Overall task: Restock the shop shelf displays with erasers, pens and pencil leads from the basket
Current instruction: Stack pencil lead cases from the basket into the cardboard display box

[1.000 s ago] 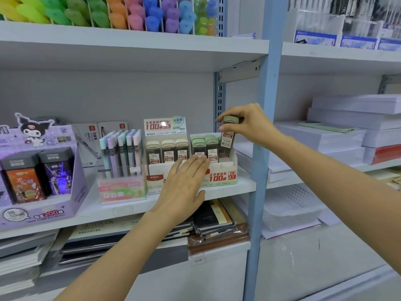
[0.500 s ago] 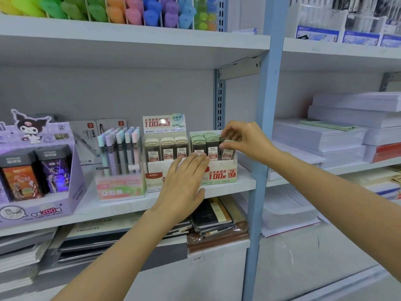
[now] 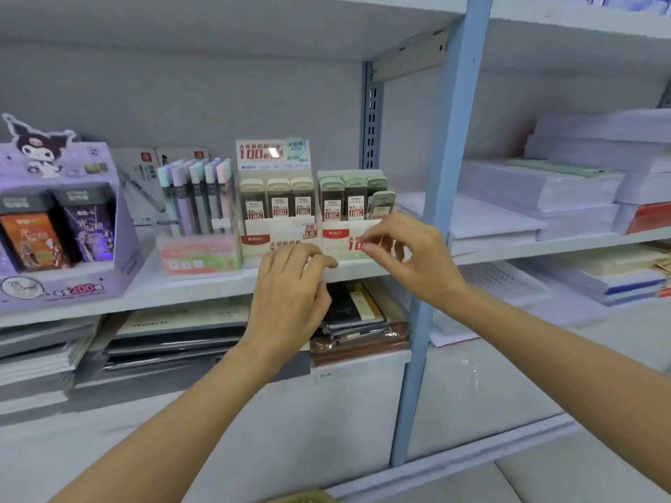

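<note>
Holds left hand (image 3: pixel 290 295) before the beige lead box (image 3: pixel 259 245), fingers loosely bent, gripping nothing. Has right hand (image 3: pixel 410 259) at the green lead box (image 3: pixel 337 243), thumb and forefinger nearly closed; cannot tell if pinching its front. Shows pencil lead cases (image 3: pixel 279 199) upright in both boxes on the shelf (image 3: pixel 203 285).

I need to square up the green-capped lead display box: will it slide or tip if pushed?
Probably slides easily: the display box looks like light card on a smooth shelf. Its front may flex. The lead cases stand above its low front, so a sharp push could topple them.
</note>
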`<state>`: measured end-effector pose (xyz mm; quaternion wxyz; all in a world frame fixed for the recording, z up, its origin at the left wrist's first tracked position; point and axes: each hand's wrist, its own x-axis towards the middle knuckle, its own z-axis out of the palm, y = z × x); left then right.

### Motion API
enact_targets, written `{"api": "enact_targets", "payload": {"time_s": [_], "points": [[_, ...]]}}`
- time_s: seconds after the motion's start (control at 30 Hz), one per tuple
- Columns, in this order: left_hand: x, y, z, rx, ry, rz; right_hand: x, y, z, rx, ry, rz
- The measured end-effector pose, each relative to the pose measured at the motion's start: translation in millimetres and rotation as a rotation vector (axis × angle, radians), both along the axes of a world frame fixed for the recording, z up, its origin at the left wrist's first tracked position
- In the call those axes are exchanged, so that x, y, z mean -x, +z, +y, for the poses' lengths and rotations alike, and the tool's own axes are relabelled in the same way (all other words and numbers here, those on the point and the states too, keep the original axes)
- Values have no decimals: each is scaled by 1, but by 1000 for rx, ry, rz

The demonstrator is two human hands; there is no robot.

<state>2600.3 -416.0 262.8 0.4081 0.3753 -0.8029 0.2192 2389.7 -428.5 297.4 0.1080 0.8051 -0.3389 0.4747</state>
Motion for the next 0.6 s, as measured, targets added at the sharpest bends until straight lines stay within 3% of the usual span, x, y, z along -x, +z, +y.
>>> {"api": "enact_targets", "payload": {"time_s": [0.13,0.27,0.37,0.5,0.6], "points": [[-21,-79,18,-201,-31,5,-29,-92,16,-309,106,81],[-49,-186,42,-671,89,45,-50,-217,16,-667,80,320],[-68,-272,61,-1035,178,-70,-57,-320,25,-954,83,415],[-87,-371,94,-1402,179,-268,-58,-423,50,-1131,33,509],[-96,-421,110,-1537,186,-306,-54,-465,68,-1120,31,519]]}}
